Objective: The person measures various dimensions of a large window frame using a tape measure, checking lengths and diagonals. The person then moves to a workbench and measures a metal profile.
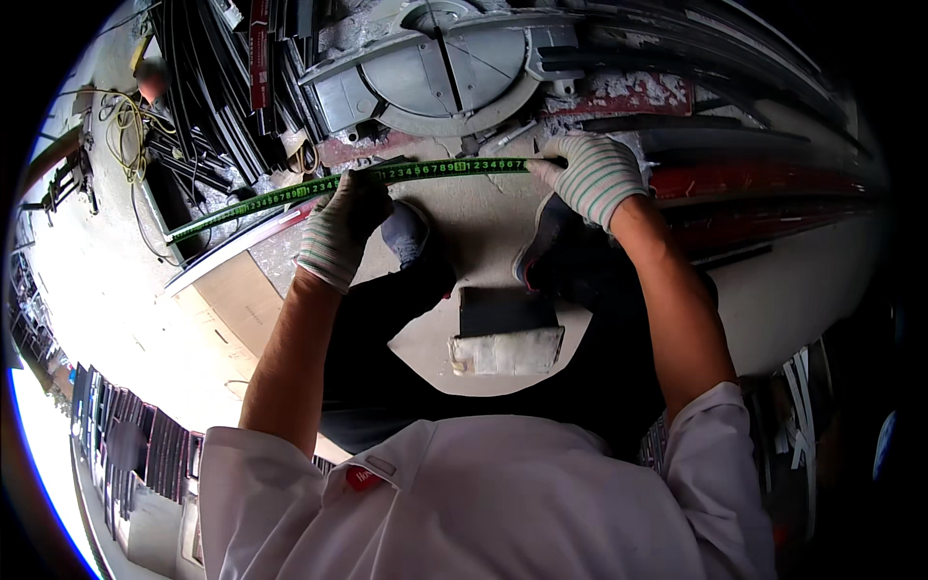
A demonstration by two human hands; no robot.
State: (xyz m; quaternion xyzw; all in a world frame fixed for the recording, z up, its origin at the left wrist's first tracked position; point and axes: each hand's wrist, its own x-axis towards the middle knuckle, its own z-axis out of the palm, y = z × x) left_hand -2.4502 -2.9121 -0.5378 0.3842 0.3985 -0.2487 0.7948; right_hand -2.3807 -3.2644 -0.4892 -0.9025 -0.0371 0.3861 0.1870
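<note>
1. A green measuring tape [387, 176] is stretching across the scene, its long axis running left to right and sloping down toward the person's left, where its far end is trailing over the edge of a pale slab [242, 290].
2. It is lying along a thin silvery metal strip [242, 246] that is following the same line.
3. The left hand [340, 227], in a striped knit glove, is closing over the tape near its middle, fingers curled and pinching it down from above.
4. The right hand [594, 174], gloved alike, is holding the tape's right end, fingertips pressing it flat; both hands are touching the tape, so neither is nearer.
5. Just beyond the tape, a grey mitre saw [435, 63] is sitting with its round table facing the person.
6. Black metal profiles [222, 87] are piling up to the left, beside a coiled yellow cord [126, 126].
7. A dark block wrapped in a white rag [507, 338] is resting between the person's knees.
</note>
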